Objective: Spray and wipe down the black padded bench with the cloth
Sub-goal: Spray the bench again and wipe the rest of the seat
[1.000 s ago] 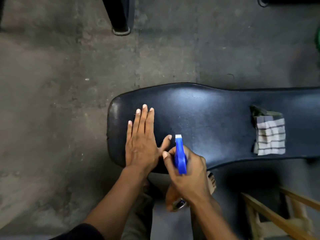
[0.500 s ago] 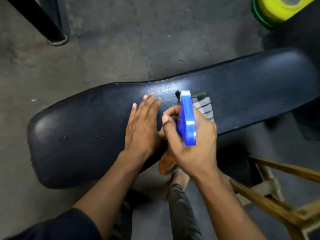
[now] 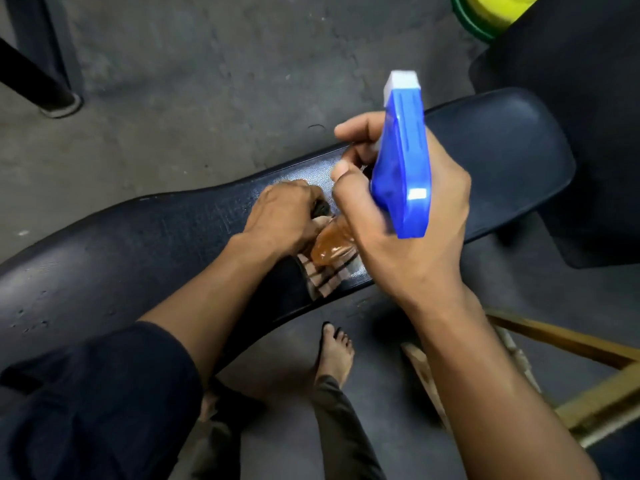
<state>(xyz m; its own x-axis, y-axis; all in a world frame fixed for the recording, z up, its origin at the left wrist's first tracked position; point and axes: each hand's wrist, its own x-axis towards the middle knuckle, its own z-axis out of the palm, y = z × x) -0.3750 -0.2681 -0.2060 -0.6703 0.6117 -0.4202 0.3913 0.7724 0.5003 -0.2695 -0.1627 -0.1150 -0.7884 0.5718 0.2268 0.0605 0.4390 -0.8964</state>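
Note:
The black padded bench (image 3: 138, 244) runs from lower left to upper right across the view. My left hand (image 3: 284, 216) is closed on the checked grey-and-white cloth (image 3: 325, 278), which lies on the pad near its front edge. My right hand (image 3: 408, 216) holds the spray bottle (image 3: 403, 161) above the bench; its blue trigger head with a white nozzle points away from me, and its amber body shows below my palm. Two fingers curl around the trigger.
A yellow-and-green disc (image 3: 485, 12) lies at the top right beside another black pad (image 3: 571, 133). A wooden frame (image 3: 571, 386) stands at the lower right. A black metal leg (image 3: 34, 81) stands on the concrete floor at the upper left. My bare foot (image 3: 334, 355) is under the bench.
My left hand went from lying flat on the pad to closing on the cloth. My right hand rose with the spray bottle. The view shifted right along the bench.

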